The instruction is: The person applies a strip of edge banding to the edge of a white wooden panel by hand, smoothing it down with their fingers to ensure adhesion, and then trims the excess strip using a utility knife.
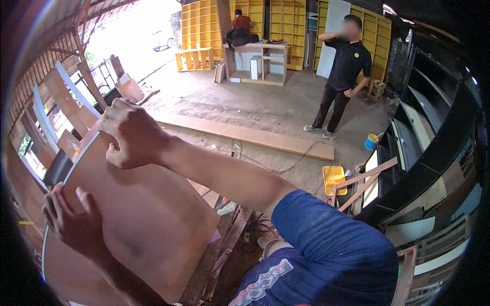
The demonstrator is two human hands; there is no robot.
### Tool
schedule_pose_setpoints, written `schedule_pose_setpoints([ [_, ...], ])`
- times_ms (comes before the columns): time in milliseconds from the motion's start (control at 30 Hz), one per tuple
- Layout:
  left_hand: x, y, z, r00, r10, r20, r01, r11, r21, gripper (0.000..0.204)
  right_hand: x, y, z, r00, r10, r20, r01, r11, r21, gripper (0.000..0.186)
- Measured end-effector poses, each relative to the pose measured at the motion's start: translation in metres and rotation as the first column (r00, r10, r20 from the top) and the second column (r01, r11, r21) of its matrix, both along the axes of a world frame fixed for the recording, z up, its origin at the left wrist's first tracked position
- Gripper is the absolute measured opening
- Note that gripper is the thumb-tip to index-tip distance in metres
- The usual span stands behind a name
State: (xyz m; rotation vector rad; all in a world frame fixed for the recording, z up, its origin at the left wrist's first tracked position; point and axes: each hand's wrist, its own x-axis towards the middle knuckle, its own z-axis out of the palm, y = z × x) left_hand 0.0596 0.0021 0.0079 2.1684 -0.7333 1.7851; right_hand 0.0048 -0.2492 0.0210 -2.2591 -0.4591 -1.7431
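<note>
The step in hand is judged to be the steadying or working of the edge of a brown board [148, 219], which is spread across the lower left, in front of the body and next to some rough timbers [234, 239]; whether it is laid flat or tilted cannot be told for certain. The right hand [130, 133] is closed over the pale edge [80, 159] near the far corner, with the thumb bent in against the brown face; the fingertips are hidden, so how firmly the edge is pinched cannot be told. The left hand [76, 219] is held looser and wider, its fingers hooked toward the same edge, nearer the body, and its thumb set apart; a firm grip is not shown. For the next move, it is judged, even contact along the edge is called for, with the board kept from shifting by one hand while the other is slid or reset. Care would be needed at the corner, where the board could be tipped by uneven pressure. Beyond it, a long plank [245, 134] is seen on the floor, with a cable [286, 167] trailed across it.
</note>
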Motion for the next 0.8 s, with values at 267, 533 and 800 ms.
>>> schedule_pose_setpoints([
  [267,0.003,-0.014,0.011,0.979,-0.193,0.068,0.184,0.976,0.116,0.038,0.005,-0.009,-0.002,0.999,-0.035,0.023,0.037,0.993,-0.111,0.027],
  [533,0.002,0.046,0.019,0.955,-0.282,-0.096,0.295,0.941,0.166,0.032,-0.001,0.0,-0.006,0.999,-0.042,0.0,0.041,0.995,-0.095,0.042],
  [800,0.011,0.097,0.019,0.967,-0.252,-0.018,0.251,0.951,0.182,0.025,-0.008,-0.006,-0.004,0.993,-0.086,-0.075,0.076,0.988,-0.131,0.046],
])
